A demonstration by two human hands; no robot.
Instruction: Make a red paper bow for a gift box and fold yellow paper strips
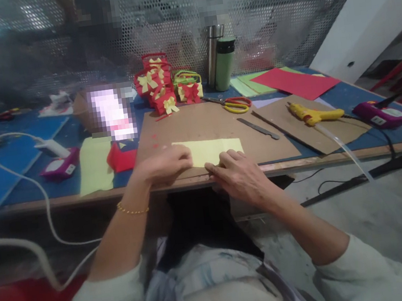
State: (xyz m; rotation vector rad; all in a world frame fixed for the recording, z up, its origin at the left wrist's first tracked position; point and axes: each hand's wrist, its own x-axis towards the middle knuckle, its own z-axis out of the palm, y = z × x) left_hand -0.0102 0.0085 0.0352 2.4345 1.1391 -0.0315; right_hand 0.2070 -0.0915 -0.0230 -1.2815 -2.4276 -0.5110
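Observation:
A pale yellow strip of paper (210, 150) lies flat near the front edge of a brown cardboard sheet (190, 122). My left hand (167, 163) is closed at the strip's left end, its fingers curled and pressed onto the paper. At the lower right edge my right hand (239, 171) grips the strip, with thumb and bent fingers on it. Just beyond the paper, to the right, lies a grey metal blade-like tool (258, 128). The undersides of both hands are hidden.
Behind are small red boxes with bows (155, 82), scissors (237, 103), a green bottle (225, 66) and a red sheet (296, 82). A yellow glue gun (314, 113) lies right. Left are yellow paper (95, 167), a red folded piece (122, 158) and a white cable (39, 186).

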